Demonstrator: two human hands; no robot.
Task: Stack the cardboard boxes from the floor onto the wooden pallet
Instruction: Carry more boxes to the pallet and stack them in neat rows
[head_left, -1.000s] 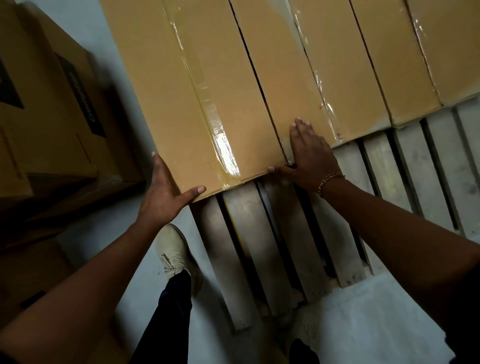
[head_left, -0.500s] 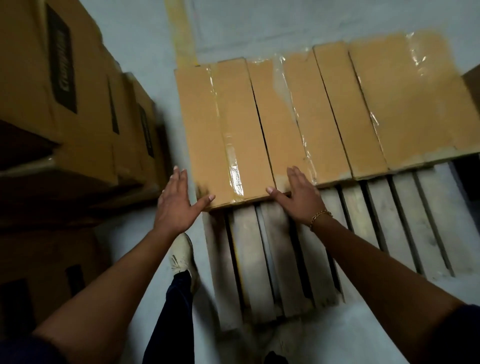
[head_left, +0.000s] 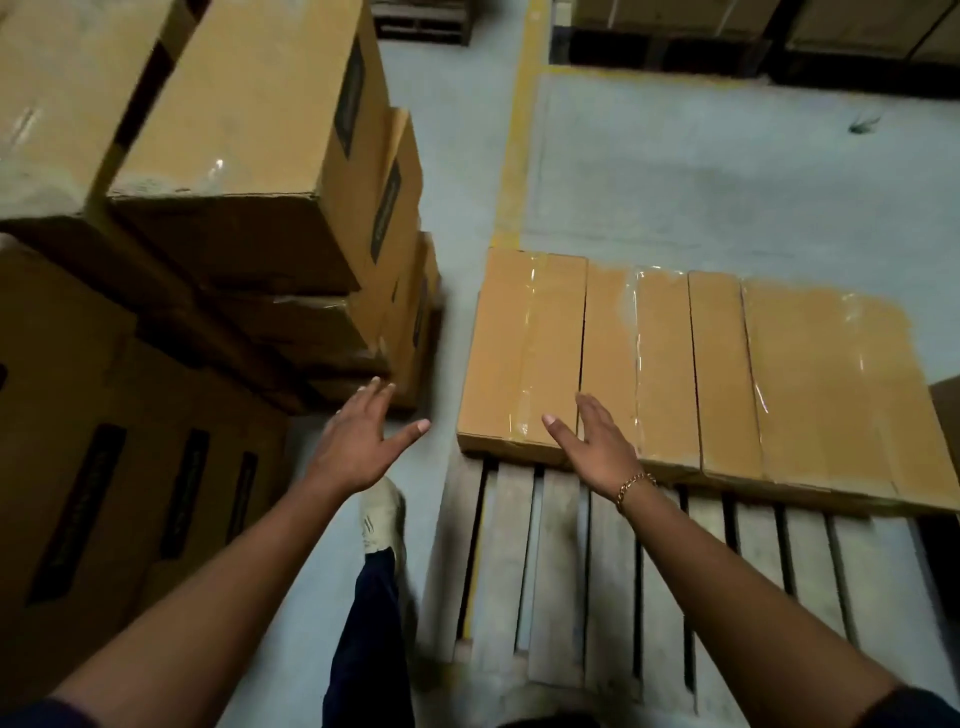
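A row of flat cardboard boxes (head_left: 670, 364), taped along their tops, lies side by side on the far half of the wooden pallet (head_left: 556, 582). My right hand (head_left: 597, 441) hovers over the near edge of the leftmost box with straight fingers, holding nothing. My left hand (head_left: 363, 436) is spread open in the air above the floor gap, left of the pallet and close to the stacked cardboard boxes (head_left: 249, 171) on the left.
Tall stacks of larger boxes (head_left: 104, 499) fill the left side. My shoe (head_left: 382, 514) and trouser leg stand on the grey floor between the stacks and the pallet. A yellow floor line (head_left: 519, 130) runs away ahead; dark racking stands at the back.
Both hands have come off the leftmost box on the pallet and lifted. My head has risen and pulled back, so the boxes look smaller and more of the floor shows.
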